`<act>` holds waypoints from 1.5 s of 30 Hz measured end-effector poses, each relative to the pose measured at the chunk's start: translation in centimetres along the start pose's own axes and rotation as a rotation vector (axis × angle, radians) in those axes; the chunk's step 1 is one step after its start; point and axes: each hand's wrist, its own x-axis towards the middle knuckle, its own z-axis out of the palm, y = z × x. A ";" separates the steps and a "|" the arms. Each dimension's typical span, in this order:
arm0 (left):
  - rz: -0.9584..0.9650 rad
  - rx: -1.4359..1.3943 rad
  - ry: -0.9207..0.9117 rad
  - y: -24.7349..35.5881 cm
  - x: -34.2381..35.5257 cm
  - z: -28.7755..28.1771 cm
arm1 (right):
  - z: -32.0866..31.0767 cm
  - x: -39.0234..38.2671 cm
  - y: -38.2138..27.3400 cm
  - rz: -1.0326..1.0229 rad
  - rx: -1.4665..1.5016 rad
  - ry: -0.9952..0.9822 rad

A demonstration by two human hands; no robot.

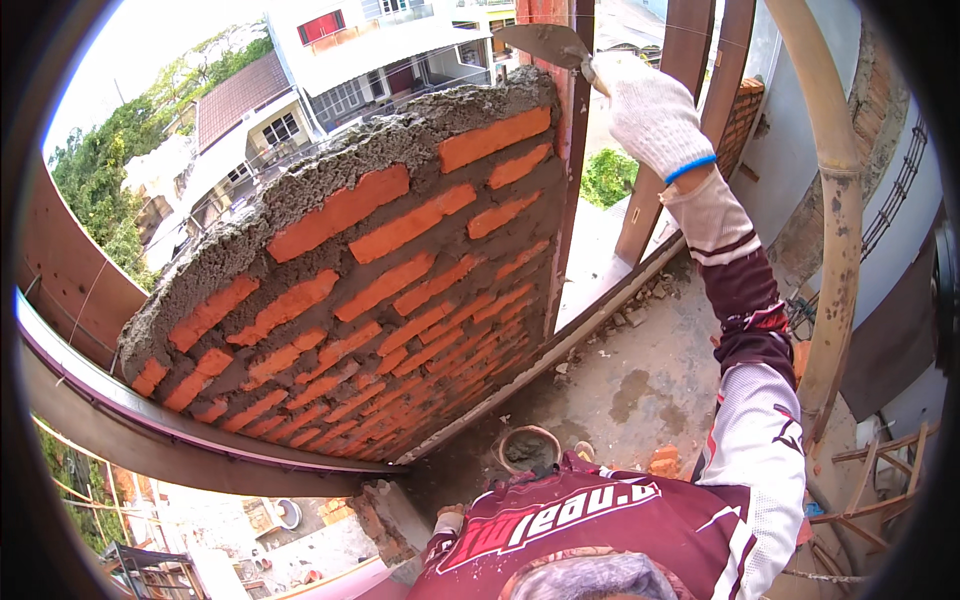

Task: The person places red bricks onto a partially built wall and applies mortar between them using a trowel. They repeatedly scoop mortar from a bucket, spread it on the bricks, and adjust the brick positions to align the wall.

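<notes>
My right hand (648,112), in a white knit glove with a blue cuff, is raised at the far end of the brick wall (405,232). It is closed around the handle of a trowel (545,42), whose grey blade points left above the wall's top. Rough wet-looking mortar (340,150) covers that top edge, and red bricks show in rows below it. Low beside my body, only a small part of my left hand (450,518) shows, with a pale glove; its fingers cannot be made out.
A bucket (530,432) of grey mortar stands on the concrete floor (640,350) by the wall's foot. A thick bamboo pole (838,240) rises at the right. Reddish-brown posts (690,60) frame the opening beyond the wall. Wooden sticks (880,470) lie at lower right. Houses lie outside.
</notes>
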 end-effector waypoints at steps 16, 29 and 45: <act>-0.023 -0.128 0.125 -2.9 -0.5 3.1 | 2.5 11.1 -5.1 -0.507 -0.416 -0.016; -0.012 -0.228 0.130 -2.6 -1.2 0.8 | 2.5 -2.8 0.2 0.083 0.623 0.069; 0.304 0.188 0.106 -0.2 0.8 -2.6 | 8.6 -20.0 -13.9 0.189 1.581 -0.209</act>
